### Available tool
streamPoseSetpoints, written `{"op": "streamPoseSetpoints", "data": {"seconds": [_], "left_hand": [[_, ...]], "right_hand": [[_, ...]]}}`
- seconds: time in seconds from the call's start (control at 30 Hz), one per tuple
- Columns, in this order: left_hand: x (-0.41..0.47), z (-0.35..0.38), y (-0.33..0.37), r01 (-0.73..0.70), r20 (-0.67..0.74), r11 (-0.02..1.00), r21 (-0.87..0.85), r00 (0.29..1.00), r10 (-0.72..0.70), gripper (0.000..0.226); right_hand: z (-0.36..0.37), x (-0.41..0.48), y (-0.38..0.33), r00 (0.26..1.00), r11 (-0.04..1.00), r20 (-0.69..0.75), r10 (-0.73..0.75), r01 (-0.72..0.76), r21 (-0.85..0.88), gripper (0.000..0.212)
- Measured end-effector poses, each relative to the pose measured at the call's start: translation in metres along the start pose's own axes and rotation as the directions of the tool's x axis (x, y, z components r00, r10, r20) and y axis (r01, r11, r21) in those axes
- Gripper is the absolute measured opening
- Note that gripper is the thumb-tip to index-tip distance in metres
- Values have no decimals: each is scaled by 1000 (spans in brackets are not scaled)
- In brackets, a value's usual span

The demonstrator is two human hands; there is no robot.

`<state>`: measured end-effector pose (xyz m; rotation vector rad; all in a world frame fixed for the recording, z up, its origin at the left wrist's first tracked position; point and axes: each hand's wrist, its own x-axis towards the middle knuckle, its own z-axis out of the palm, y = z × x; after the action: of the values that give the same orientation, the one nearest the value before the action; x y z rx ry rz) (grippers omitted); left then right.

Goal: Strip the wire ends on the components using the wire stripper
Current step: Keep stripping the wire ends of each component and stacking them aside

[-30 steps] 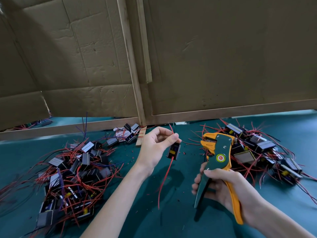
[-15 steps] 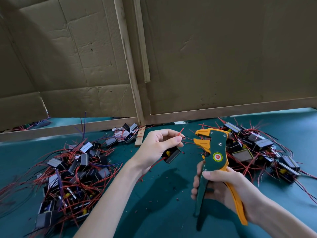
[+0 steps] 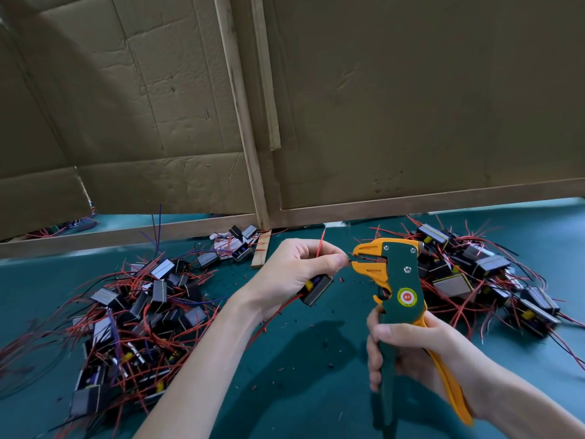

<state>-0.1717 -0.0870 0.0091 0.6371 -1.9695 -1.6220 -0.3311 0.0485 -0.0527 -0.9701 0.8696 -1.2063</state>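
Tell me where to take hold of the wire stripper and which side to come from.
Take the wire stripper by its two long handles, low down, from the near right side, as the right hand does. It stands upright, toothed head on top, mouth facing left, where the left hand pinches a wire end; a hold there would block it.

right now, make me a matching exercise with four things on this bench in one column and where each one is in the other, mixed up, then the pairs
Things
1. wire stripper
2. component
3. wooden strip
4. purple wire

Places
A. sticking up from the pile on the left
B. gripped in the right hand
C. flat on the green mat, at the foot of the cardboard wall
D. held in the left hand

Pairs: 1-B, 2-D, 3-C, 4-A
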Motion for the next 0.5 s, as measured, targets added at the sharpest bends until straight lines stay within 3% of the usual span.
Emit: {"op": "streamPoseSetpoints", "data": {"seconds": [0.13, 0.27, 0.33, 0.4, 0.5], "left_hand": [[-1, -1, 1, -15, 18, 1000, -2, 1000, 15, 13], [1, 1, -1, -17, 31, 1000, -25, 999, 18, 13], [3, 6, -7, -9, 2, 1000, -15, 1000, 9, 19], [5, 9, -15, -13, -40, 1000, 7, 999, 13, 24], [7, 7, -20, -37, -83, 995, 88, 996, 45, 23]], "right_hand": [[12, -5, 1, 988, 998, -149, -28, 21, -53, 33], [19, -3, 7, 928, 982, -343, -144, 91, -166, 46], [19, -2, 6, 939, 987, -315, -135, 100, -124, 41], [18, -1, 3, 978, 994, -187, -88, 100, 54, 26], [9, 4, 2, 991, 985, -107, -79, 94, 145, 30]]}}
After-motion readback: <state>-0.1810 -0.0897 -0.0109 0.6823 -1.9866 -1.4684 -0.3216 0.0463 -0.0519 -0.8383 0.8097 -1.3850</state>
